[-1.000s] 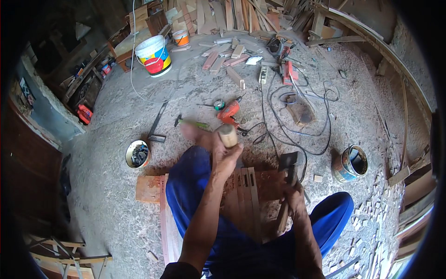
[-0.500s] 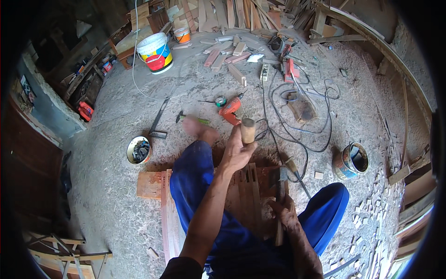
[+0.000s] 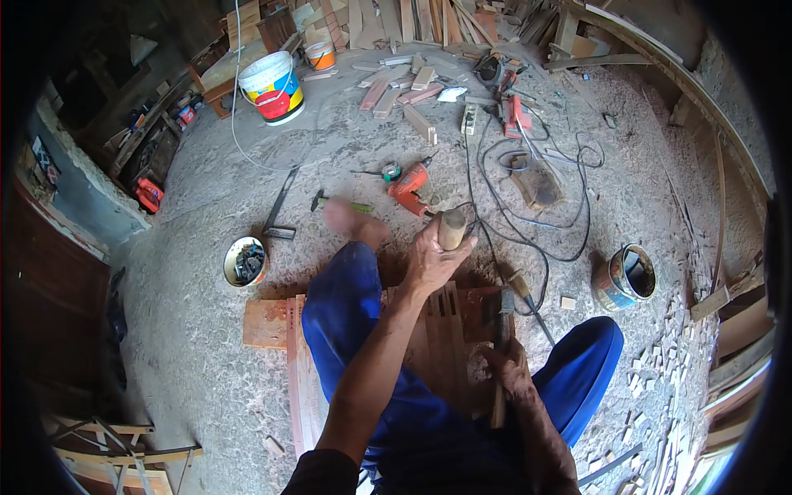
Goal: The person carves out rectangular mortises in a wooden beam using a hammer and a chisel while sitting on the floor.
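My left hand is closed round a thick wooden tool handle, whose flat round end points up; the rest of the tool is hidden below my hand. My right hand grips a hammer by its wooden handle, with the dark steel head upward. Under both hands lie slotted wooden boards, resting across a reddish wooden block. My blue-trousered knees are on either side of my right hand. Just beyond the hammer head, a wooden-handled tool with a dark shank lies on the floor.
Ahead lie an orange power drill, a green-handled hammer and a metal square. A tub of metal pieces stands left, a paint-stained bucket right. Black cables loop across the floor. Wood offcuts lie farther off.
My left hand has shifted slightly right with the wooden handle, which tilts a little more. The hammer in my right hand has risen slightly in the picture.
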`<state>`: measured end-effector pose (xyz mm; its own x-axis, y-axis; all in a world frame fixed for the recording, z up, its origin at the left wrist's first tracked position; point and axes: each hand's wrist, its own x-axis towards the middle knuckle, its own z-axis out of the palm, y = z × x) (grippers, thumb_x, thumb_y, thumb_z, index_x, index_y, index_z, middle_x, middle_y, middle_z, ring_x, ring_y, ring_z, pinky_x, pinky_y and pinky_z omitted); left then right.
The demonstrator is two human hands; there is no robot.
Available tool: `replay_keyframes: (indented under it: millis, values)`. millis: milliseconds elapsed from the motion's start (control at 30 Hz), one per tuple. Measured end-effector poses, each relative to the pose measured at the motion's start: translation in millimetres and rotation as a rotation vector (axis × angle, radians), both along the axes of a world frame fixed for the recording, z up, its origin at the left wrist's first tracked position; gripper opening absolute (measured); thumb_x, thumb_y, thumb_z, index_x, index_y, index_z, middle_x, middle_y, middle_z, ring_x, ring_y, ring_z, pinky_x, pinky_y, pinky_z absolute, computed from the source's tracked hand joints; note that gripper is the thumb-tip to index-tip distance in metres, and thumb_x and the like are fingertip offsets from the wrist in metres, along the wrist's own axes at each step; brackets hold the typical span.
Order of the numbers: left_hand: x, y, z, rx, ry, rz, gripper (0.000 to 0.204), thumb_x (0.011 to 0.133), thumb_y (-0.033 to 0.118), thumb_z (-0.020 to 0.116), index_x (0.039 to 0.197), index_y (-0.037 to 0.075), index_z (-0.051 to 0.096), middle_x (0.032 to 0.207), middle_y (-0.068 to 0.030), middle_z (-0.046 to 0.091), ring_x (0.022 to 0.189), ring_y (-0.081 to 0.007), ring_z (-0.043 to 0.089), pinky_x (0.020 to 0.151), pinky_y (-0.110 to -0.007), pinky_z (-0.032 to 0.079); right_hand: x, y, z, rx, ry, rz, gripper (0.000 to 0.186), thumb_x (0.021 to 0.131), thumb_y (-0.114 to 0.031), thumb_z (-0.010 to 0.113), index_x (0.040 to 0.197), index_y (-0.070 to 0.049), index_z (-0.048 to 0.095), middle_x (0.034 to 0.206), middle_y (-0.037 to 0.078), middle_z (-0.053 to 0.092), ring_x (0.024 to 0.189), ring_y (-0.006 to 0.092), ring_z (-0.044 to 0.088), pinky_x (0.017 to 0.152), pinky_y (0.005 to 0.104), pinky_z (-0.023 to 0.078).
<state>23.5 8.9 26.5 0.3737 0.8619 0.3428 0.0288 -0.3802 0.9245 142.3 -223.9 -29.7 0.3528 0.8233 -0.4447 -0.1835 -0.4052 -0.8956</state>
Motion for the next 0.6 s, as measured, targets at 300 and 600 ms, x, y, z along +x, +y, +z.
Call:
replay_keyframes:
  millis: [300, 600]
  values:
    - [-1.1, 4.5, -9.4, 0.008, -0.037, -0.005, 0.023, 0.080, 0.016, 0.080, 0.084, 0.003, 0.061, 0.074, 0.0001, 0.060, 0.067, -0.0105, 0.055, 0.063, -0.031, 0.049, 2.0, -1.1, -8.6, 0.006, -0.027, 0.024, 0.037, 0.084, -0.021, 0.074, 0.107, 0.000, 0.054, 0.071, 0.004, 0.058, 0.054, 0.0134, 0.057, 0.049, 0.0292, 0.048]
    - [2.7, 6.5, -13.5, 0.009, -0.016, 0.048, 0.020, 0.079, 0.013, 0.078, 0.083, 0.004, 0.061, 0.073, -0.0025, 0.064, 0.066, -0.0109, 0.059, 0.062, -0.031, 0.049, 2.9, -1.3, -13.5, -0.040, -0.091, 0.047, 0.039, 0.082, -0.025, 0.076, 0.097, -0.001, 0.050, 0.065, 0.006, 0.055, 0.051, 0.0162, 0.057, 0.047, 0.0311, 0.048]
